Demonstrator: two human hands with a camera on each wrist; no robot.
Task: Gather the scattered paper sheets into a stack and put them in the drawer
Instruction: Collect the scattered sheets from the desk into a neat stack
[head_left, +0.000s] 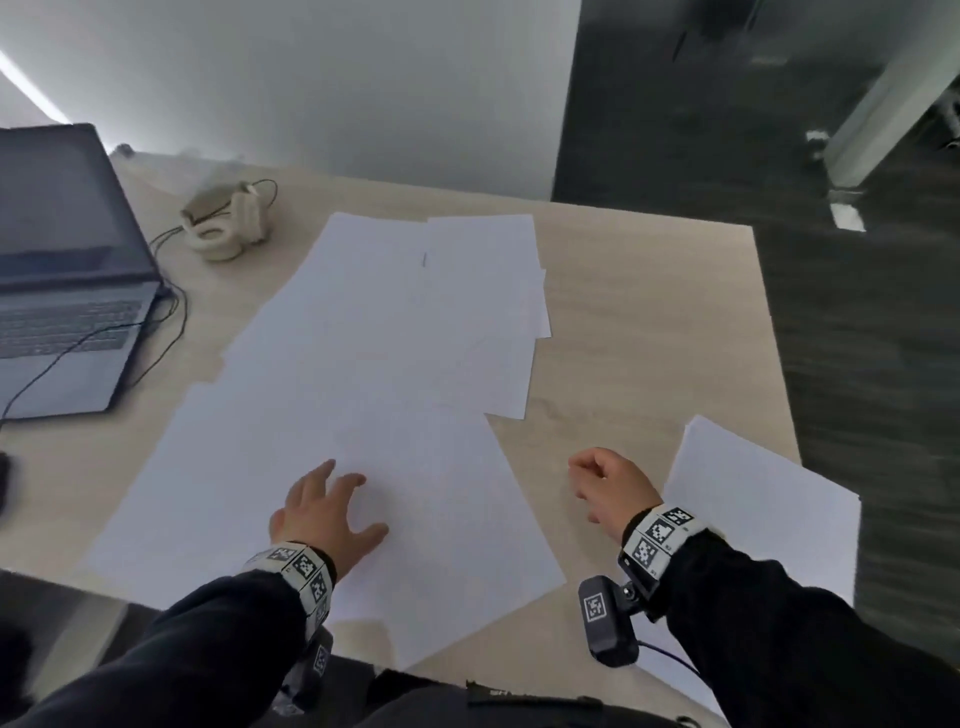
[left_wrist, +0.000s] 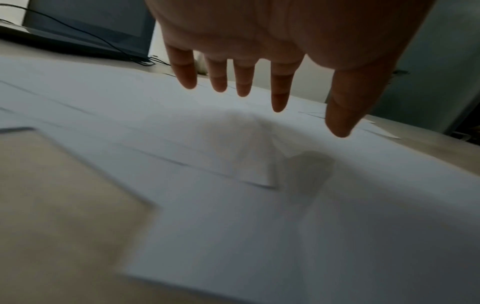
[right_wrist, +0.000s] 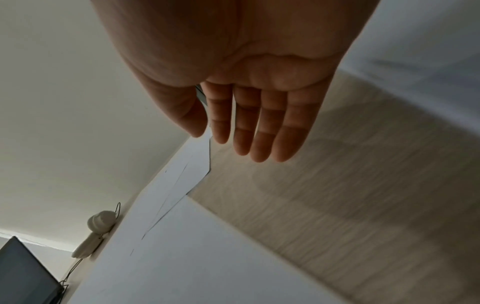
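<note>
Several white paper sheets (head_left: 395, 322) lie overlapping down the middle of a light wooden desk (head_left: 639, 322). The nearest large sheet (head_left: 431, 499) reaches the front edge. A separate small pile of sheets (head_left: 769, 514) lies at the right front corner. My left hand (head_left: 353, 499) hovers over the nearest sheet with its fingers (left_wrist: 279, 92) spread, casting a shadow on the paper (left_wrist: 259, 226). My right hand (head_left: 584, 488) hangs over bare desk between the two groups, its fingers (right_wrist: 259, 133) relaxed and holding nothing. No drawer is in view.
An open laptop (head_left: 62, 270) with a black cable stands at the left. A beige gadget with wires (head_left: 223, 218) sits behind the papers. The desk ends at the right beside dark floor (head_left: 857, 312). A pale wall runs behind.
</note>
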